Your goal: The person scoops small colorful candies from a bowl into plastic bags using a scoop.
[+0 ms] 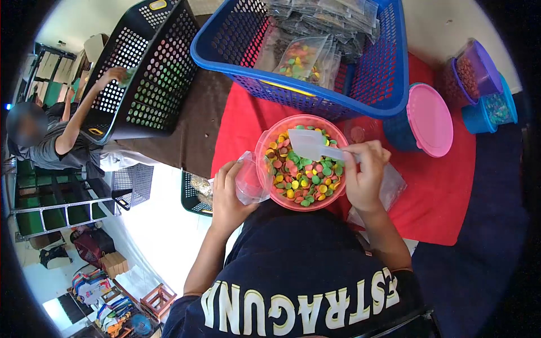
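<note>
1. Dark shirt (293, 242) with pale lettering lies nearest the camera.
2. Red cloth covers the worktop (434, 197) beyond it.
3. Blue basket (338, 104), holding filled clear packets, stands on the worktop's far side.
4. Pink bowl (261, 158) sits between both hands, full of colored pieces (298, 169).
5. Right hand (366, 174) is closed around the handle of a pale scoop (306, 144), whose blade is over the pieces.
6. Left hand (226, 197) pinches a clear plastic packet (251, 179) against the bowl's left side, beside the pieces.
</note>
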### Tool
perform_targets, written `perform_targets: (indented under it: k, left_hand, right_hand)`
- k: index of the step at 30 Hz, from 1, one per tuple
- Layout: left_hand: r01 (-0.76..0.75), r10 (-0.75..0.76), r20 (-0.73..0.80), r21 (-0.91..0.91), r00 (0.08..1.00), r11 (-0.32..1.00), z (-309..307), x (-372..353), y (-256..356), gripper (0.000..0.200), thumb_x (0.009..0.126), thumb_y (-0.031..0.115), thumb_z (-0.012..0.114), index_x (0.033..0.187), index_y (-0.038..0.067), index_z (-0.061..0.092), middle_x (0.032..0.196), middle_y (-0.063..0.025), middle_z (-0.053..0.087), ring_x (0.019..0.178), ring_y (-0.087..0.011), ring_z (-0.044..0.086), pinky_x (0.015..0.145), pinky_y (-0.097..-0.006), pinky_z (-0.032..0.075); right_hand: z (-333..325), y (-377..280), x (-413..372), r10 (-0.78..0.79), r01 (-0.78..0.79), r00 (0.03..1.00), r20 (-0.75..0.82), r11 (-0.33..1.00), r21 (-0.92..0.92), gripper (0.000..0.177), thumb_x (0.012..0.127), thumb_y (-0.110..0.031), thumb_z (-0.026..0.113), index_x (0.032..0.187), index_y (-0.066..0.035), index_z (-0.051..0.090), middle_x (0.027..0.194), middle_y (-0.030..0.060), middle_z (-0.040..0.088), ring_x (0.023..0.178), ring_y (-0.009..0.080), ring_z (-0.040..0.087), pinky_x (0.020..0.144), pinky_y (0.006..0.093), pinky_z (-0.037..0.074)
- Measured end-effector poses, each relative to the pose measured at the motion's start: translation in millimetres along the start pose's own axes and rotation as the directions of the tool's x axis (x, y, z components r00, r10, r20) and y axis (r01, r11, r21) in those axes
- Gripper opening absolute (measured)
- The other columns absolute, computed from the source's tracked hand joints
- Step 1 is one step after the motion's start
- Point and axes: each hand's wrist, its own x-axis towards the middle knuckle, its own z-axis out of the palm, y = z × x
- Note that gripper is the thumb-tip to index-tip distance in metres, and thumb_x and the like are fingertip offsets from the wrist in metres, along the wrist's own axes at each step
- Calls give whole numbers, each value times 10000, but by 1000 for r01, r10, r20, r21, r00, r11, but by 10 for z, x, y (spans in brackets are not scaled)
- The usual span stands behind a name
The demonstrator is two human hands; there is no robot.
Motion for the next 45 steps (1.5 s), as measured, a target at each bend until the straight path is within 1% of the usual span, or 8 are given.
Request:
perform_targets:
  k: [9, 21, 24, 26, 32, 35, 38, 45]
  left_hand:
    - [11, -11, -3, 4, 1000, 1000, -20, 62, -56, 974, 539, 73, 895, 1417, 77, 472, 1374, -187, 514, 1270, -395, 508, 1067, -506, 407]
    - [22, -22, 2, 17, 1000, 1000, 0, 64, -32, 1003, 522, 64, 903, 1425, 76, 466, 1383, -192, 506, 1285, -404, 497, 1084, -505, 401]
    - [24, -24, 1, 1, 1000, 1000, 11, 54, -51, 1008, 522, 65, 904, 1428, 74, 463, 1383, -192, 506, 1282, -405, 498, 1085, -507, 399]
    - [21, -20, -3, 10, 1000, 1000, 12, 52, -50, 1005, 524, 67, 904, 1428, 74, 464, 1383, -194, 506, 1280, -407, 498, 1082, -508, 401]
    - [-19, 18, 21, 21, 1000, 1000, 20, 74, 7, 999, 582, 67, 910, 1444, 58, 406, 1415, -212, 474, 1324, -423, 476, 1102, -506, 401]
    - [-22, 22, -9, 1, 1000, 1000, 38, 37, 55, 1002, 581, 60, 906, 1447, 58, 403, 1413, -218, 474, 1319, -427, 480, 1103, -504, 402]
    - [-13, 12, -36, -17, 999, 1000, 54, 47, 22, 1004, 550, 54, 905, 1432, 63, 426, 1395, -209, 484, 1300, -419, 488, 1089, -502, 409]
    - [-24, 24, -39, -13, 999, 1000, 57, 126, -20, 1010, 516, 59, 910, 1415, 66, 451, 1376, -201, 496, 1277, -407, 500, 1068, -500, 422]
  right_hand:
    - [430, 138, -227, 10, -12, 991, 136, 1000, 12, 95, 899, -153, 702, 992, -139, 694, 857, 3, 672, 892, 215, 589, 838, 422, 319]
    - [426, 266, -232, 261, -281, 947, 187, 955, 91, 87, 946, -163, 663, 1005, -98, 664, 872, 62, 609, 889, 240, 579, 887, 418, 339]
    - [394, 323, -234, 325, -366, 922, 210, 907, 206, 83, 955, -154, 663, 998, -83, 664, 875, 61, 608, 887, 233, 576, 894, 403, 347]
    - [326, 299, -214, 421, -479, 877, 231, 746, 462, 83, 968, -150, 652, 990, -72, 668, 887, 59, 614, 896, 228, 573, 897, 388, 356]
    - [4, -279, 29, 168, -225, 968, 185, 908, 354, 81, 923, -154, 699, 994, -116, 690, 912, 33, 643, 905, 226, 579, 881, 390, 345]
    - [-75, -440, 84, -153, 130, 982, 109, 973, 189, 118, 862, -129, 735, 973, -146, 701, 882, -11, 653, 869, 216, 576, 835, 408, 317]
    - [-309, -321, 212, -119, 119, 993, -1, 991, 59, 106, 870, -117, 723, 969, -150, 703, 868, -16, 657, 850, 211, 569, 846, 406, 313]
    - [-420, 76, 10, 14, -6, 999, 32, 971, -238, 115, 850, -120, 745, 956, -145, 707, 831, -20, 633, 862, 196, 550, 858, 410, 313]
